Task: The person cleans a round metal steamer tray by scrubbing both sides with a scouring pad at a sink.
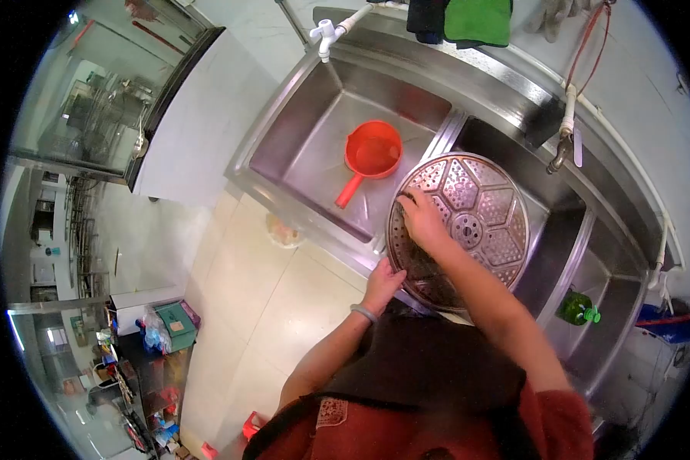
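Observation:
A round metal steamer tray point(494, 203), pierced with many small holes, lies tilted over the middle sink basin. My left hand point(383, 285) grips its rim at the lower left, thumb on top. On the tray's upper left part rests my right hand point(422, 218), fingers curled against the surface. Whatever those fingers hold, if anything, is hidden. Dark, wet-looking patches show on the tray beneath my right forearm. To the left of the tray, an orange-red plastic ladle-shaped scoop point(373, 149) sits in the left basin point(299, 138).
A white tap point(326, 38) stands over the left basin, and a metal tap point(562, 149) over the middle one. The right basin point(590, 337) holds a green bottle point(579, 308). Green and black cloths point(477, 21) hang behind. Cluttered shelves point(138, 383) stand at lower left.

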Demonstrator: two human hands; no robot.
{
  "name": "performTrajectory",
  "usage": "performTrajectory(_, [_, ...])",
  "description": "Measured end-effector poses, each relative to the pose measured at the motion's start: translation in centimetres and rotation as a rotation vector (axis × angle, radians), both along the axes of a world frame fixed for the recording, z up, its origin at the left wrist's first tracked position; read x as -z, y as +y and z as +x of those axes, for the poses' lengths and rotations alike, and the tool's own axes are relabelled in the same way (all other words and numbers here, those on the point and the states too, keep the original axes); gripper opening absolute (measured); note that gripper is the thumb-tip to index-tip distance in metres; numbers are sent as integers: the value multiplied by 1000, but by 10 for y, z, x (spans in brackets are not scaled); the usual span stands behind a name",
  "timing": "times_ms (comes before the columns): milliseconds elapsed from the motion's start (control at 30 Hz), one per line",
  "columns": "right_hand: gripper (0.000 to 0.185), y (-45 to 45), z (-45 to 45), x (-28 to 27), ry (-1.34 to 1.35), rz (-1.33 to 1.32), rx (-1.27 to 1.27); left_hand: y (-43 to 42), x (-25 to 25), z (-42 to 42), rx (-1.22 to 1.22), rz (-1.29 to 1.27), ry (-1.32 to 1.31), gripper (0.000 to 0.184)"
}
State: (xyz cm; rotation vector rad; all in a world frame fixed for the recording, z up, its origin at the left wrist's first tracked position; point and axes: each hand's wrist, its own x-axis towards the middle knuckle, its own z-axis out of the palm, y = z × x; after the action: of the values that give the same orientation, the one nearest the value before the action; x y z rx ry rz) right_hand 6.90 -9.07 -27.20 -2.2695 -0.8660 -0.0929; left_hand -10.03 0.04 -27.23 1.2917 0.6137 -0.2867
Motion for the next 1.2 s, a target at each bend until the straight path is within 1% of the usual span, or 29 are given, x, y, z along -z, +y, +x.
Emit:
performTrajectory(33, [37, 2, 1, -3, 2, 3, -6, -2, 1, 0, -33, 50, 20, 33])
performTrajectory(67, [37, 3, 4, -6, 13, 81, 2, -4, 2, 2, -64, 99, 39, 32])
performTrajectory(100, [37, 5, 8, -11, 22, 159, 11, -2, 14, 3, -70, 102, 38, 32])
performTrajectory(167, [37, 8, 5, -14, 74, 184, 47, 9, 54, 1, -169, 462, -194, 31])
performTrajectory(200, [35, 8, 4, -15, 89, 129, -5, 20, 64, 1, -140, 602, -194, 31])
performTrajectory(233, [33, 9, 3, -13, 104, 72, -59, 26, 51, 3, -146, 602, -193, 31])
performTrajectory(267, [32, 14, 3, -6, 31, 28, -88, 31, 38, 5, -58, 748, -133, 30])
performTrajectory(300, [32, 18, 3, -1, 29, 29, -93, 35, 28, 7, 32, 892, -72, 30])
performTrajectory(367, [30, 21, 4, 8, 15, 27, -120, 33, 20, 12, 13, 885, -87, 32])
performTrajectory(433, [29, 17, 17, 0, 12, 20, -128, 33, 18, 15, -15, 955, -111, 36])
performTrajectory(467, [30, 17, 25, -3, 39, -58, -97, 35, 16, 17, -14, 951, -110, 36])
performTrajectory(500, [30, 17, 31, -5, 66, -139, -64, 39, 8, 24, 50, 981, -41, 38])
performTrajectory(533, [30, 16, 37, -11, 38, -232, -93, 43, 3, 30, 112, 1011, 28, 41])
performTrajectory(567, [30, 18, 38, -10, 37, -237, -92, 47, 6, 34, 111, 1006, 27, 41])
performTrajectory(633, [21, 24, 41, -5, -79, -167, -60, 56, 13, 43, 162, 1112, -33, 44])
performTrajectory(700, [20, 28, 35, -4, -110, -175, -55, 58, 17, 47, 177, 1105, -33, 45])
performTrajectory(767, [16, 34, 17, -6, -105, -242, -310, 60, 17, 44, 199, 1096, -27, 46])
performTrajectory(833, [14, 38, -18, -5, -258, -274, -499, 63, 18, 44, 178, 1044, -42, 45])
performTrajectory(867, [12, 37, -33, -13, -261, -141, -461, 65, 27, 40, 127, 979, -117, 47])
performTrajectory(900, [12, 36, -29, -12, -263, -141, -461, 66, 26, 39, 127, 980, -119, 47])
performTrajectory(967, [16, 36, -19, -10, -174, -231, -528, 69, 22, 34, 148, 971, -187, 49])
performTrajectory(1000, [15, 40, -10, -6, -180, -248, -487, 72, 20, 36, 194, 926, -88, 51])
performTrajectory(1033, [14, 42, 5, -6, -149, -315, -374, 72, 21, 34, 201, 924, -94, 51])
performTrajectory(1100, [14, 40, 38, -7, -119, -287, -139, 72, 27, 33, 171, 820, -76, 50])
performTrajectory(1167, [14, 42, 32, -4, -100, -316, -165, 75, 36, 29, 152, 808, -115, 50])
performTrajectory(1200, [15, 40, 27, -2, -82, -349, -191, 73, 28, 31, 156, 800, -109, 51])
